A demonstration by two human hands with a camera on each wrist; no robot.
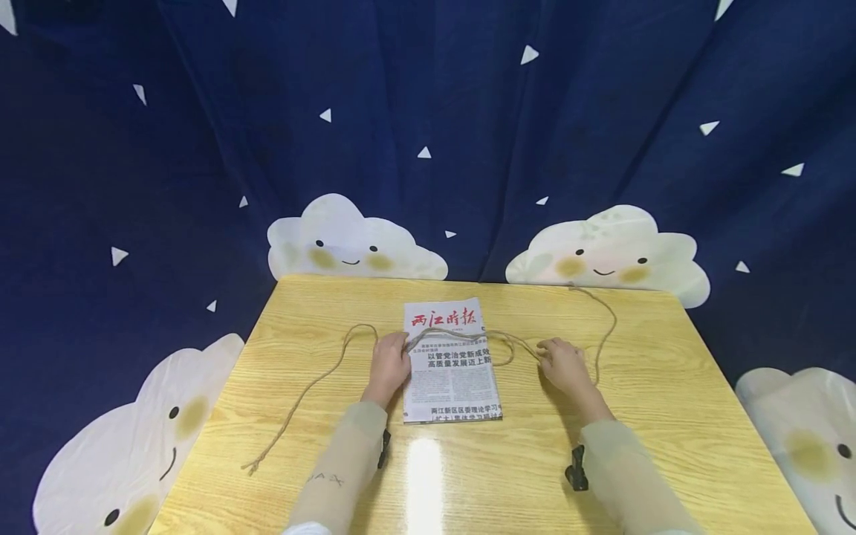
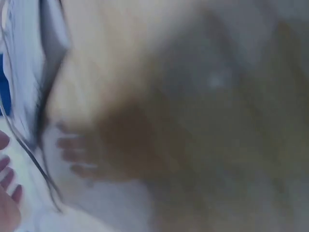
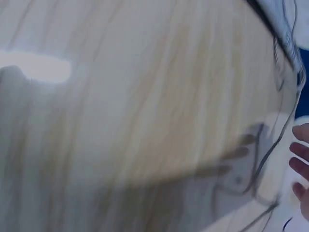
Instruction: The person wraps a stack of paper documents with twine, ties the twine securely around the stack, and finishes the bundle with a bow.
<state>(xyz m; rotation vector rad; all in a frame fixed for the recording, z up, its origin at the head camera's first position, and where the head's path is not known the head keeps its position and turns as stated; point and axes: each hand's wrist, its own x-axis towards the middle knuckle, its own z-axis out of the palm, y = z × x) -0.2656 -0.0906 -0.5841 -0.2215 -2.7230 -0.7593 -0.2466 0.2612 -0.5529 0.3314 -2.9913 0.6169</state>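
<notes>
A folded newspaper (image 1: 451, 386) with a red Chinese masthead lies at the middle of the wooden table in the head view. Across its upper part runs a thin brown rope (image 1: 438, 331), which loops at the right edge and trails out on both sides. At the paper's left edge is my left hand (image 1: 389, 364), overlapping the rope; the left wrist view shows its fingers (image 2: 7, 179) spread beside the strand. To the right of the paper, my right hand (image 1: 562, 362) has its fingertips at the rope. In the right wrist view its fingers (image 3: 300, 151) are loosely extended beside the strand.
On the wooden table (image 1: 669, 416), the rope's left end reaches toward the front left and its right end toward the back edge. A dark blue curtain (image 1: 428, 89) with cloud faces hangs behind the table. Black wrist devices are strapped to both arms.
</notes>
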